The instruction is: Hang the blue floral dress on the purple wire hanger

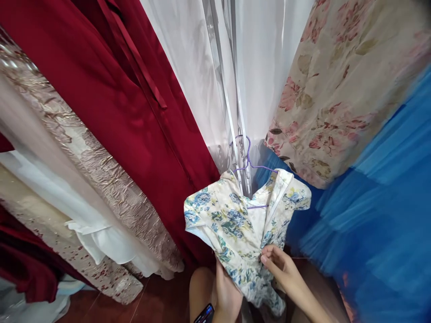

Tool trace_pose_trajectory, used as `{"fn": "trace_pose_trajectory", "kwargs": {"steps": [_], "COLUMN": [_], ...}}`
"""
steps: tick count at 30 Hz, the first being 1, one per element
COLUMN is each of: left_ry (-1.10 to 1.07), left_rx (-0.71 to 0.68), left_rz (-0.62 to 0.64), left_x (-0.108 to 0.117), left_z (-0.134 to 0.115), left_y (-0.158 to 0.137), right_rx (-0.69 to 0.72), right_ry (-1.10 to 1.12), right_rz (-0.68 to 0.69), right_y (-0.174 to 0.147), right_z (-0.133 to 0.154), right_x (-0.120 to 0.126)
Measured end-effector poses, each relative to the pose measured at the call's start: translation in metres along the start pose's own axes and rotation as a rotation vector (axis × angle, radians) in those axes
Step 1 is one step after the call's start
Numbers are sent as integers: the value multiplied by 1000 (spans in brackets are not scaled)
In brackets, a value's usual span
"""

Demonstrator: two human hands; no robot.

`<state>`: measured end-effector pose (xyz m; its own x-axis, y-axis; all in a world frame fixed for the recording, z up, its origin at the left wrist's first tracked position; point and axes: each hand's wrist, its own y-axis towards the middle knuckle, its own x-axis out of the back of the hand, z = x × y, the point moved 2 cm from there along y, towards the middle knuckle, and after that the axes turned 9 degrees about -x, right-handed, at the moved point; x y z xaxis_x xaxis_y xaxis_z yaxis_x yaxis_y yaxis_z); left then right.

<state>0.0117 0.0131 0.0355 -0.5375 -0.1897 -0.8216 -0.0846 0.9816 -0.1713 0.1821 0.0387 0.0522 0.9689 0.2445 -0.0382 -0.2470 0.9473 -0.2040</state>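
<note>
A cream dress with blue flowers and green leaves [232, 220] hangs in front of me on a thin purple hanger [249, 154]. The hanger's hook sits among white straps [232, 112]. My right hand [278, 264] pinches the fabric at the bottom of the V-shaped neckline, thumb and fingertips together. On the left side, below the sleeve, my left hand [227, 287] holds the dress with the thumb in view; the other fingers are mostly hidden by the cloth. The lower part of the dress drops between both hands.
A dark red gown [134, 112] hangs to the left, beside embroidered and pale dresses [101, 170]. White fabric [262, 58] is behind the hanger. On the right hang a pink floral dress [323, 103] and blue tulle [380, 215]. A wrist device [204, 313] shows below, over reddish floor tiles [161, 298].
</note>
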Motion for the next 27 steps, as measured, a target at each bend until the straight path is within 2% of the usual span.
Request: {"fn": "trace_pose_trajectory", "kwargs": {"steps": [4, 9, 11, 14, 16, 17, 19, 21, 23, 25, 27], "left_ry": [72, 326, 486, 887, 1171, 1298, 1463, 1496, 1470, 1455, 1461], "left_rx": [-11, -105, -256, -680, -911, -941, -849, -703, -633, -623, -620], "left_rz": [-51, -275, -352, -441, -368, -260, 27, 205, 222, 218, 270], "left_x": [1, 3, 11, 19, 12, 6, -10, -23, -29, -29, -29], "left_z": [-1, -7, -15, -27, -28, -25, -12, 3, 14, 19, 20], "left_y": [-21, -17, -9, -7, -12, -15, -18, -19, -16, -12, -8], "right_rx": [52, 43, 12, -26, -38, -39, -31, -27, -39, -63, -86], "right_ry": [-111, -117, -104, -110, -108, -97, -59, -5, 43, 81, 132], "right_rz": [-18, 13, 28, 47, 40, 42, 61, 88, 98, 95, 74], "right_y": [8, 5, 2, -4, -8, -9, -12, -14, -15, -17, -16], "right_z": [12, 15, 12, 10, 13, 15, 18, 18, 15, 12, 12], "right_x": [-3, -4, -3, 0, 2, 2, 1, -3, -9, -13, -16]}}
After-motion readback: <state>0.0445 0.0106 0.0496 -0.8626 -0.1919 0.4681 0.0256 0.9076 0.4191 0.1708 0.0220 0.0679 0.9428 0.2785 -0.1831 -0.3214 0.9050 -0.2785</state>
